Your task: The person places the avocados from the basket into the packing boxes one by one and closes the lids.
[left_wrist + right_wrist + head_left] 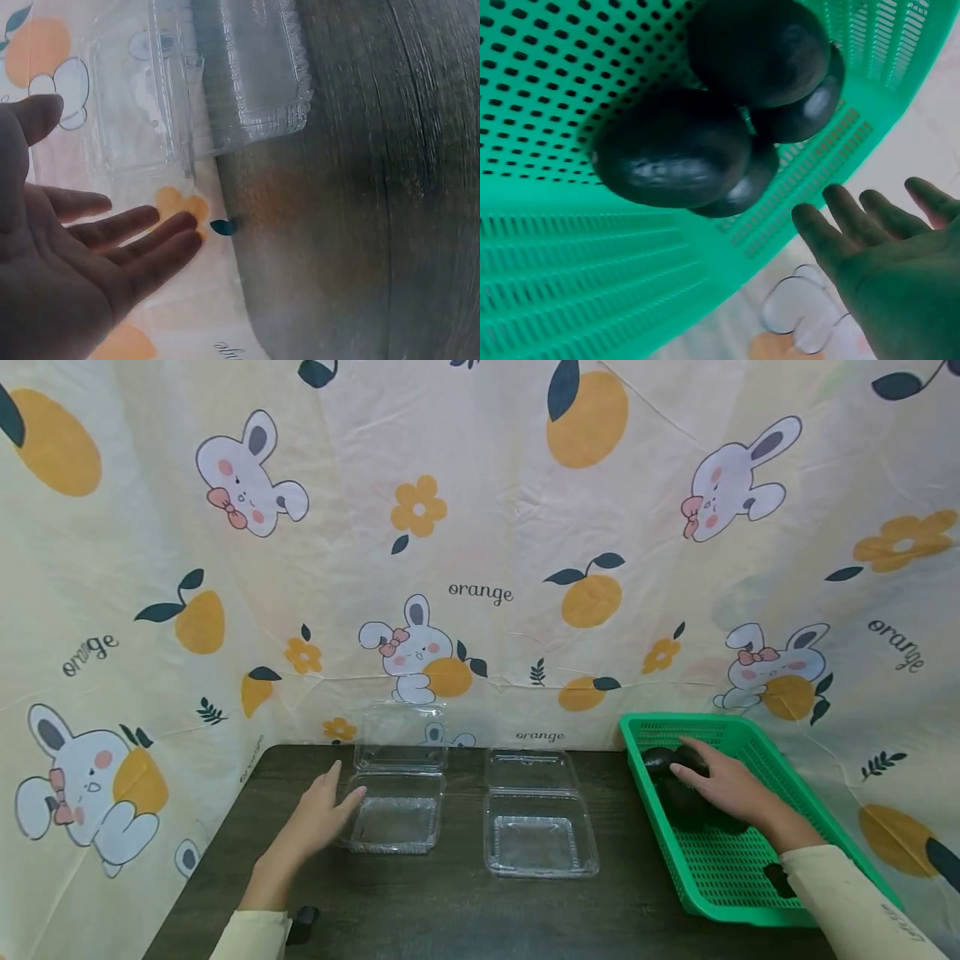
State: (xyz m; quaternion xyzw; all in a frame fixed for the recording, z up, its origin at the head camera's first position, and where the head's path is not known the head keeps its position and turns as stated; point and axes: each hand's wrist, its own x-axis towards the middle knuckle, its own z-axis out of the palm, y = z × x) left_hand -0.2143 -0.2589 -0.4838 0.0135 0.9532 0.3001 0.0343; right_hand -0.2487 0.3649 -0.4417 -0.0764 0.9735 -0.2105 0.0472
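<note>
Several dark, glossy avocados (675,150) lie bunched at the far end of a green plastic basket (678,881). My right hand (723,781) reaches over them in the head view, thumb and fingers spread. The right wrist view shows that same hand (892,255) with its fingers extended beside the avocados, holding nothing. On the left, my left hand (318,814) hovers at the left side of a clear clamshell container (397,822), whose lid stands raised. Its fingers are relaxed and apart, and the left wrist view shows the palm (67,285) bare.
A second clear clamshell container (540,839) lies with its lid back, between the first one and the basket. Behind the dark wooden table (420,910) hangs a printed cloth (495,527). A small black object (303,925) is by the left sleeve.
</note>
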